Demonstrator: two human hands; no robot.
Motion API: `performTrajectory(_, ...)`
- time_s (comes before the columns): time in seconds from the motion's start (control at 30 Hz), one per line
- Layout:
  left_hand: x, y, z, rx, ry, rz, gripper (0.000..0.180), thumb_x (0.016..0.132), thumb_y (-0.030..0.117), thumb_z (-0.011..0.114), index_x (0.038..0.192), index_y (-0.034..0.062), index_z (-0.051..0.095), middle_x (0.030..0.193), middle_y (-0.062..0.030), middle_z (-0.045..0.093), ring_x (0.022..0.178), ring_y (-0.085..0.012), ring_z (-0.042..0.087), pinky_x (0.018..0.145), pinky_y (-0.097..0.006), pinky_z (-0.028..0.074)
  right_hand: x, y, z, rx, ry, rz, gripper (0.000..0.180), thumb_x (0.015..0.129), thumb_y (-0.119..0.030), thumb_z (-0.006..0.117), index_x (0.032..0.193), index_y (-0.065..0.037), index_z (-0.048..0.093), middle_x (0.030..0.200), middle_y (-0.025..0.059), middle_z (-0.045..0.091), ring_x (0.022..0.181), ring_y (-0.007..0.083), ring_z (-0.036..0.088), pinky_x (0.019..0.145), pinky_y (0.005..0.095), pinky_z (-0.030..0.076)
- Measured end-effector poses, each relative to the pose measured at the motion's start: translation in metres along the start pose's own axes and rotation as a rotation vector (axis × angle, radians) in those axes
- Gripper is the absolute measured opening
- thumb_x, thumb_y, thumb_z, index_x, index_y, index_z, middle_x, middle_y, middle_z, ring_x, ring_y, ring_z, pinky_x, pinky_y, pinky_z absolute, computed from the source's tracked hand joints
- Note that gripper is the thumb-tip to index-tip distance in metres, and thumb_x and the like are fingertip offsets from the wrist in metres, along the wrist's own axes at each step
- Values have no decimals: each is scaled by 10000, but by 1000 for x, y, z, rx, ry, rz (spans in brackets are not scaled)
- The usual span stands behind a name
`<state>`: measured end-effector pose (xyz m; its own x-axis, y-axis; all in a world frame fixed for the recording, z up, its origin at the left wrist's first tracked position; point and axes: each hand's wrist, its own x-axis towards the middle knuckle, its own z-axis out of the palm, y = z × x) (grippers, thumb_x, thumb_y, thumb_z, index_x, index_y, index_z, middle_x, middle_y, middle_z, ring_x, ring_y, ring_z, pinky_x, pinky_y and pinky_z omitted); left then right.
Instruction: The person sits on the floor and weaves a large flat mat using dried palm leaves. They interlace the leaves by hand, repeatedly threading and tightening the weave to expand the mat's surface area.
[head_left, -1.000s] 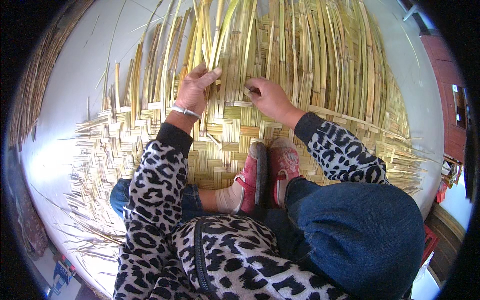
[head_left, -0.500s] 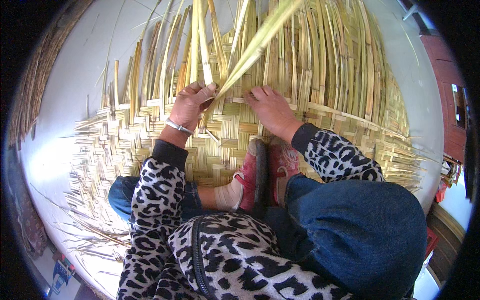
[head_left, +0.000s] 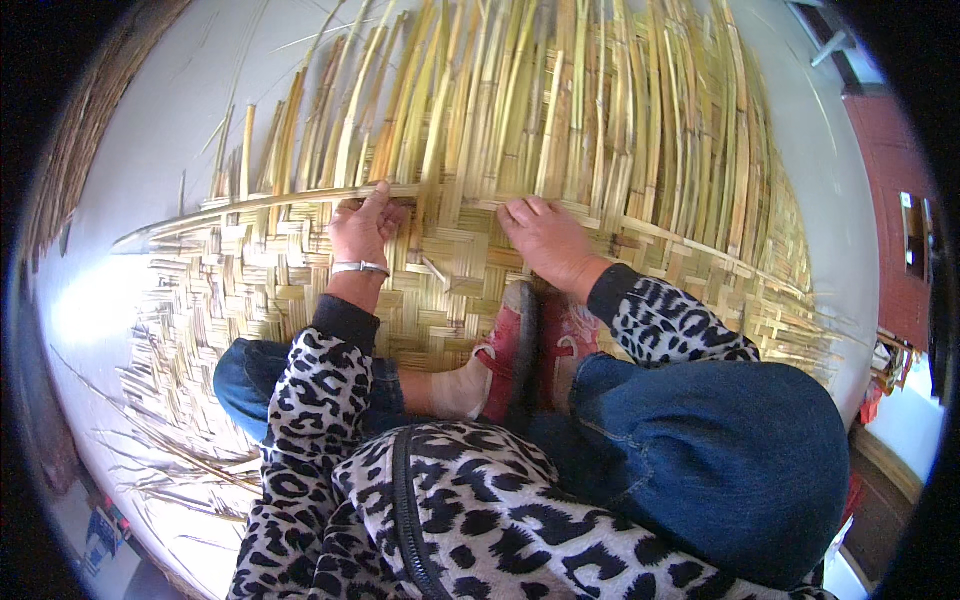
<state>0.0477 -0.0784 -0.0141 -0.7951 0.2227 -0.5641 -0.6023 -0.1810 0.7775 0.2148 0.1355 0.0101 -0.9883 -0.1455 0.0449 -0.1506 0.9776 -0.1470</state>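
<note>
A large mat (head_left: 455, 290) of flat, pale yellow-green split reed strips lies under me, plaited on the near side. One long reed strip (head_left: 270, 203) runs crosswise along the edge of the plaiting, its left end reaching past the mat. My left hand (head_left: 360, 235), with a bangle at the wrist, pinches this strip between a raised thumb and curled fingers. Over to the right, my right hand (head_left: 545, 238) has its bent fingers pressed together on the same line of the weave, around the strip. Its fingertips are partly hidden. Upright reeds (head_left: 480, 110) fan out away from both hands.
My red shoes (head_left: 508, 350) rest on the mat between my bent knees. Loose thin strip ends (head_left: 190, 465) stick out at the lower left. Brown bundled stalks (head_left: 85, 130) lie at the far left. A reddish-brown cabinet (head_left: 890, 190) stands at the right.
The reeds that were lifted and folded toward me near my left hand now lie away from me. The crosswise strip now shows along the edge. My left hand has shifted slightly left.
</note>
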Motion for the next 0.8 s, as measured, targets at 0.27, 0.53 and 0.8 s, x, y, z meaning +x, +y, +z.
performTrajectory(0.27, 27, 37, -42, 102, 178, 185, 138, 853, 85, 709, 931, 40, 604, 798, -63, 649, 642, -172, 635, 588, -314, 574, 85, -17, -20, 342, -55, -46, 307, 878, -80, 546, 1171, 1, 586, 1114, 162, 590, 973, 321, 617, 817, 408, 525)
performTrajectory(0.53, 27, 77, -45, -29, -149, -19, 298, 972, 297, 566, 1031, 5, 560, 906, -108, 648, 765, -207, 674, 684, -342, 589, 172, -48, 1, 524, -109, 15, 220, 875, -206, 615, 943, 1, 643, 754, 184, 601, 725, 344, 618, 660, 484, 492)
performTrajectory(0.8, 110, 97, -7, 1036, -450, 357, 343, 920, 266, 591, 1081, -33, 634, 1020, -164, 688, 920, -271, 677, 771, -350, 544, 168, -43, -9, 704, -74, 377, 289, 863, -266, 654, 897, 20, 643, 736, 185, 638, 628, 280, 625, 599, 385, 481)
